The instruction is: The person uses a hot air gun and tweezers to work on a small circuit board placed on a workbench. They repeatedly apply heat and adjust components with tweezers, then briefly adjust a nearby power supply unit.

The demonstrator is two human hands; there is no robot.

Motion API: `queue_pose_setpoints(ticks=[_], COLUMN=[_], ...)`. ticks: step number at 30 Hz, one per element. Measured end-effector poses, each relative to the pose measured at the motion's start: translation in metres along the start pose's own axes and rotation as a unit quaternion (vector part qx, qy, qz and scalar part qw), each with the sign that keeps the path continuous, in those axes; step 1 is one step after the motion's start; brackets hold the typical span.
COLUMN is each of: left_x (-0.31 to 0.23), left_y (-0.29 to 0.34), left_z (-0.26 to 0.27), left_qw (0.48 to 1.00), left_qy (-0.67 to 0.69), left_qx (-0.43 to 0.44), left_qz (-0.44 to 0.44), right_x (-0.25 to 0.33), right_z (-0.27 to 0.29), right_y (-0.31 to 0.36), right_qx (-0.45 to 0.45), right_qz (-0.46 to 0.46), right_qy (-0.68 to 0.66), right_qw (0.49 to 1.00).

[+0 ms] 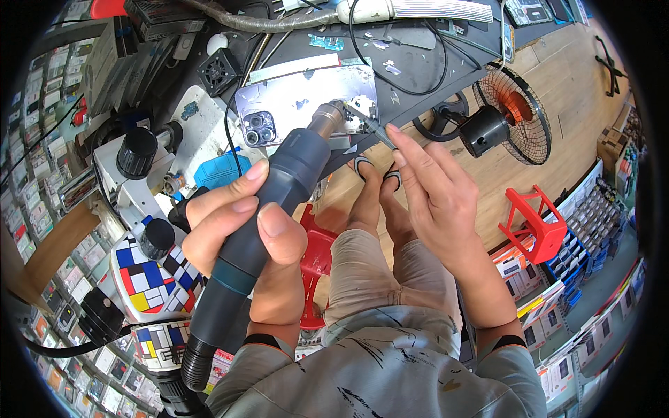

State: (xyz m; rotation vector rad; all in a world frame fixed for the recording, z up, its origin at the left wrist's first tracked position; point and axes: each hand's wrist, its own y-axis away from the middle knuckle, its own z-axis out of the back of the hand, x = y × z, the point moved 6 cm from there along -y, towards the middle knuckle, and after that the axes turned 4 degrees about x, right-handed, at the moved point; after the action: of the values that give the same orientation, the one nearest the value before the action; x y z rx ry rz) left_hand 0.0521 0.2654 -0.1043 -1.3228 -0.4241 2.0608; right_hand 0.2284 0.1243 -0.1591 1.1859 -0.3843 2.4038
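- Left hand [221, 221]: fingers closed round dark handpiece [296, 161]; metal nozzle [325, 120] aimed up-right over the phone.
- Right hand [444, 191]: fingers pinched on thin tool [378, 130], its tip by the nozzle mouth; can't tell if tip touches the phone.
- Purple phone [286, 96]: lies flat beyond both hands, triple-camera side up, lenses at its near left corner; right part under nozzle and tool tip. Neither hand's fingers on it.
- Bench [412, 71]: dark top, small scraps scattered, black cable [447, 66] looping right of phone.
- Left of phone: small black boxy fan [219, 72]; blue tray [217, 171] nearer the person.
- Far left: microscope [115, 171], white body, black knobs, coloured-block pattern lower down.
- Wood floor [570, 73]; black wire-cage fan [513, 115] right of bench, orange-red centre.
- Red stool [545, 233] off right; red seat [319, 244] under left forearm, partly hidden.
- Shelf goods [592, 237] right edge, boxed; too small to identify.
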Motion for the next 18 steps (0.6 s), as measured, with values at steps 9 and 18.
queue_pose_setpoints(ticks=[9, 18], left_x=[0.0044, 0.0054], left_y=[0.0, -0.0027], left_z=[0.0037, 0.0018], left_qw=[0.999, 0.999], left_qy=[0.047, 0.043], left_qx=[0.014, 0.015], left_qz=[-0.001, -0.01], right_x=[0.0009, 0.0008], right_z=[-0.0001, -0.0004], right_y=[-0.0002, 0.0001], right_qx=[-0.011, -0.016], right_qz=[0.004, 0.003], right_qy=[-0.011, -0.022], right_qw=[1.0, 1.0])
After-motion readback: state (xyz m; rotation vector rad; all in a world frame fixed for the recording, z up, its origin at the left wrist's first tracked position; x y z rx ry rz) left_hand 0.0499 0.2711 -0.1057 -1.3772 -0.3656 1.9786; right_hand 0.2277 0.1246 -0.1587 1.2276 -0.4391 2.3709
